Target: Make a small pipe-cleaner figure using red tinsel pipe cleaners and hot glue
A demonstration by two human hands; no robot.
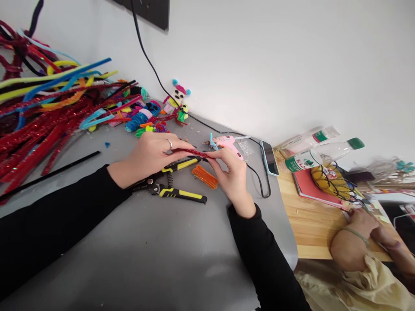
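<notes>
Between my two hands stretches a red tinsel pipe cleaner [198,152], dark and glittery. My left hand [155,151], with a ring on one finger, pinches its left end. The other end is pinched by the thumb and fingers of my right hand [231,172]. Whether it is one strand or several pressed together, I cannot tell. Below lie black-and-yellow pliers [183,194] with their handles apart, partly hidden by my left hand. A flat orange bundle of pipe cleaner pieces [205,176] rests beside them. Behind my right hand is a pink glue gun [227,141].
Colourful pipe cleaners [48,112] pile up at the left. Small pipe-cleaner figures [177,97] stand by the wall. A black cable [152,65] crosses the grey mat to a phone [269,157]. Bottles [324,153] lie at the right, near another person's hands [359,229].
</notes>
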